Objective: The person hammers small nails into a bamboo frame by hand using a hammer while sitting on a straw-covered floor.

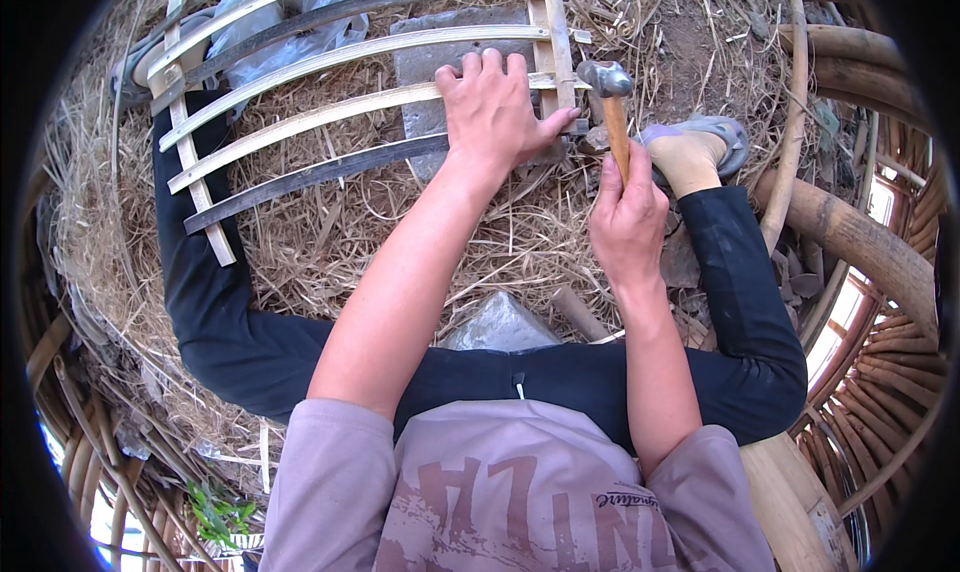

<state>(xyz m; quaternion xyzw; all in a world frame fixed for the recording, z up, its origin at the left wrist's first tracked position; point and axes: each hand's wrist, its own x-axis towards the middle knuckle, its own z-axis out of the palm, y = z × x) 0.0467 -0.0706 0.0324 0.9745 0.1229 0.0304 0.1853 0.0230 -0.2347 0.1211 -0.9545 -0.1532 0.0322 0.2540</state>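
Note:
A slatted bamboo frame (330, 42) of pale and dark strips lies across the upper left, joined by a crosspiece at each end. My left hand (492, 107) grips a pale bamboo strip (300, 132) near the right-hand crosspiece (560, 47), fingers curled over it and thumb out to the right. In my right hand (630, 217) is a hammer (616, 122), held upright by its wooden handle. Its metal head is just right of the crosspiece, apart from it. Beneath that end of the frame sits a flat grey stone block (425, 57).
Dry straw (330, 252) covers the ground. My dark-trousered legs bend around the work, with a sandalled foot (700, 152) at right. Bamboo poles (850, 232) curve along the right side. A clear plastic bag (290, 42) lies under the frame; a grey block (500, 322) sits before me.

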